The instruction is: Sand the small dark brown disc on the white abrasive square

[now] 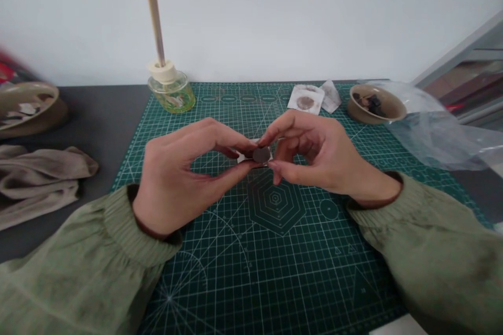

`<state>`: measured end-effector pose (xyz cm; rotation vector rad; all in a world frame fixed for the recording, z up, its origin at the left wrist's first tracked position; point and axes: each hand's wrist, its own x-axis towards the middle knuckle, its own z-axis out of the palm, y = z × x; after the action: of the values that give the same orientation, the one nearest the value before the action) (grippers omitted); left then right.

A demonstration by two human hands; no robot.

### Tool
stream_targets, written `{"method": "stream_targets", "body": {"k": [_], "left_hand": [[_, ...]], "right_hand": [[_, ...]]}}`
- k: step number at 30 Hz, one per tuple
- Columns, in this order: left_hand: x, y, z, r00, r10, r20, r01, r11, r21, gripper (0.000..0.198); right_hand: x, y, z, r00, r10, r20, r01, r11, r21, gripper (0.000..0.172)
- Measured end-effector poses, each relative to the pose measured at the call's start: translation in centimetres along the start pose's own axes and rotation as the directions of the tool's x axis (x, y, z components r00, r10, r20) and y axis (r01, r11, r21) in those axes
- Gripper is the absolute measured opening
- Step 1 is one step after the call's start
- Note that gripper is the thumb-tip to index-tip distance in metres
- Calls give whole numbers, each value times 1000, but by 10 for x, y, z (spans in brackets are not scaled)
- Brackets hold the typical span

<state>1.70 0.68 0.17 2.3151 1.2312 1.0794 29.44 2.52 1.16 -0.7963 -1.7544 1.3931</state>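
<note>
Above the middle of the mat, a small dark brown round disc (261,155) lies against a little white backing piece (240,158). My left hand (192,170) grips its left side between thumb and forefinger. On the right side, my right hand (310,152) closes around the same piece with its fingertips, the other fingers curled in. The fingertips of both hands nearly meet and hide the edges of the piece. What exactly the disc is made of I cannot tell.
A green cutting mat (220,272) covers the dark table. Behind stand a reed diffuser (173,91), a white square with a brown round mark (305,100) and a bowl of dark scraps (375,107). Clear plastic (432,131) lies right; a cloth (43,178) and another bowl (35,115) sit left.
</note>
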Motion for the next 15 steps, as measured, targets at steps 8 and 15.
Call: {"method": "stream_targets", "body": {"k": [8,15], "left_hand": [[-1,2,-2,983,167,-83,-170,985,-32,7],[-2,5,0,962,245,-121,-249,968,-20,11]], "right_hand": [[0,-1,1,1000,-11,8,11,1000,-10,35],[2,8,0,992,-117,40,115,993,38,40]]}}
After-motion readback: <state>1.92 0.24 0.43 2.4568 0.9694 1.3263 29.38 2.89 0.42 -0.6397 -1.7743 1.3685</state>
